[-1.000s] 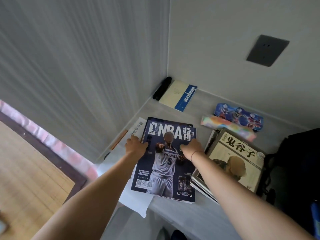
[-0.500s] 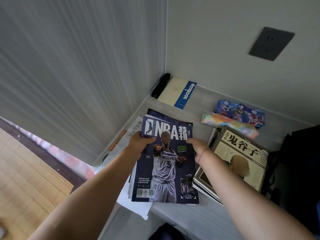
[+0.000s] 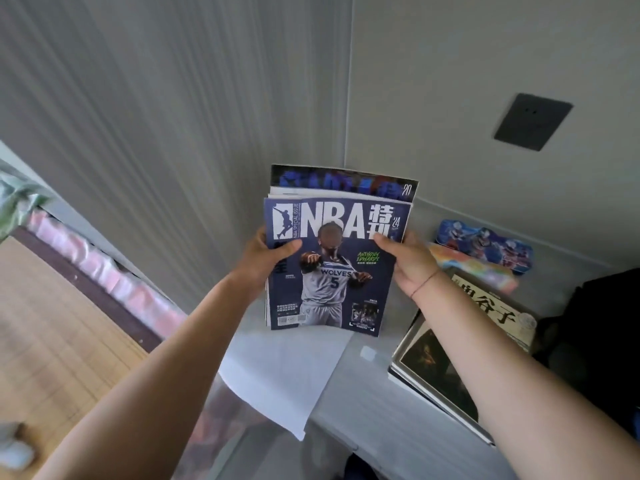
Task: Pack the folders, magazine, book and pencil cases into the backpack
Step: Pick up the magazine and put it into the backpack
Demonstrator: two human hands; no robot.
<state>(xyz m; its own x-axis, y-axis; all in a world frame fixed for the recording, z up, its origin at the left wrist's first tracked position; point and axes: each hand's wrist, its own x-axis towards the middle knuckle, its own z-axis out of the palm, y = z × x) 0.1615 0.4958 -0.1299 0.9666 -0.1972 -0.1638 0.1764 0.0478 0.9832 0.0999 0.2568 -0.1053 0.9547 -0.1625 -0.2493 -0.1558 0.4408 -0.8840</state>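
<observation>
A dark blue NBA magazine (image 3: 332, 271) is lifted off the grey desk and tilted up toward me, with another magazine (image 3: 343, 181) and white sheets stacked behind it. My left hand (image 3: 266, 258) grips the stack's left edge, thumb on the cover. My right hand (image 3: 405, 261) grips its right edge. A beige book with black characters (image 3: 485, 306) lies at the right on top of other books. Behind it lie a rainbow pencil case (image 3: 474, 268) and a blue printed pencil case (image 3: 485, 244). The black backpack (image 3: 599, 323) stands at the far right, partly cut off.
A clear folder holding white paper (image 3: 284, 372) overhangs the desk's front edge (image 3: 346, 424). Walls meet in a corner right behind the desk, with a dark socket plate (image 3: 531, 121) on the right wall. Wooden floor lies to the left.
Both hands have lifted the magazine stack off the folder and raised it upright toward me. The notebook in the corner is now hidden behind it.
</observation>
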